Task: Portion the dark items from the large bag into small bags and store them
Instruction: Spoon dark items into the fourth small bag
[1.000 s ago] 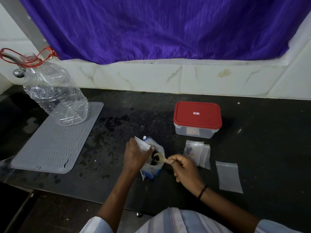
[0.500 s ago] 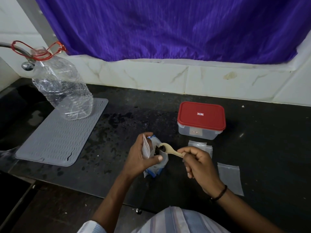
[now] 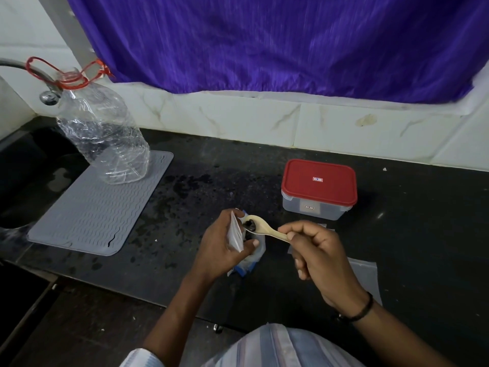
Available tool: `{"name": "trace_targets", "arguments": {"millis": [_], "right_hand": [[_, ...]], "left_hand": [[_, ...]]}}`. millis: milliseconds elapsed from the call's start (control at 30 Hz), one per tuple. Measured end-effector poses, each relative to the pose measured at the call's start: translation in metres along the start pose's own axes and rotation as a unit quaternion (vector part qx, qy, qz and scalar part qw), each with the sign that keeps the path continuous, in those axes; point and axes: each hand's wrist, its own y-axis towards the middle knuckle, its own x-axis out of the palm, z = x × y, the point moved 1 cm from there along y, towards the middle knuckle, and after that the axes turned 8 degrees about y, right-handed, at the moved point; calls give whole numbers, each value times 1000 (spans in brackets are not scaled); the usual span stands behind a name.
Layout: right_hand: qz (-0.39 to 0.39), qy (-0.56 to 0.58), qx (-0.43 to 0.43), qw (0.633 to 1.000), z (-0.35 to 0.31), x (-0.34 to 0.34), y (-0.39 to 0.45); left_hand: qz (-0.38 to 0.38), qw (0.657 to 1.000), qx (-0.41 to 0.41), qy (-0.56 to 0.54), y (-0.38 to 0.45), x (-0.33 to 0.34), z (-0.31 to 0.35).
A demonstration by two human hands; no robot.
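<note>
My left hand [image 3: 221,245] grips a small clear bag [image 3: 235,234] upright, just above the large white-and-blue bag [image 3: 251,260] standing on the black counter. My right hand [image 3: 315,250] holds a pale wooden spoon [image 3: 267,229] by its handle. The spoon's bowl carries a few dark items [image 3: 250,224] and hovers right at the small bag's mouth. An empty small bag [image 3: 366,276] lies flat to the right, partly behind my right wrist. The corner of another small bag [image 3: 328,229] peeks out beyond my right hand.
A clear box with a red lid [image 3: 318,182] sits shut behind the hands. A grey ridged mat [image 3: 92,210] lies at left with a crumpled clear bottle [image 3: 103,131] on its far end under a tap. The counter's front edge [image 3: 158,295] runs below my forearms.
The spoon came up out of the large bag with dark items and now sits at the small bag's mouth. My left hand turned the small bag upright. The camera moved closer.
</note>
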Motion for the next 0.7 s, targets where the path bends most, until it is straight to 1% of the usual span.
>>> {"name": "trace_targets", "arguments": {"millis": [100,300,433,533,600,700], "right_hand": [[-10,-20,-1,1000,0,2,1],[-20,-58,-8,998,1,3,2],[-33,-87,-27,995,-2,4,3],[-37,-128,-33,991,-3,6,4],[-62,-185,-44,980,-5,8,5],[-123,-309,-98,938,-8,13,6]], "left_hand": [[5,999,4,36,1,1,3],[12,998,16,63,0,0,7],[22,993,13,118,-1,2,9],[23,991,14,131,-2,2,6],[20,989,27,147,-2,3,3],[20,987,37,154,-2,6,3]]}}
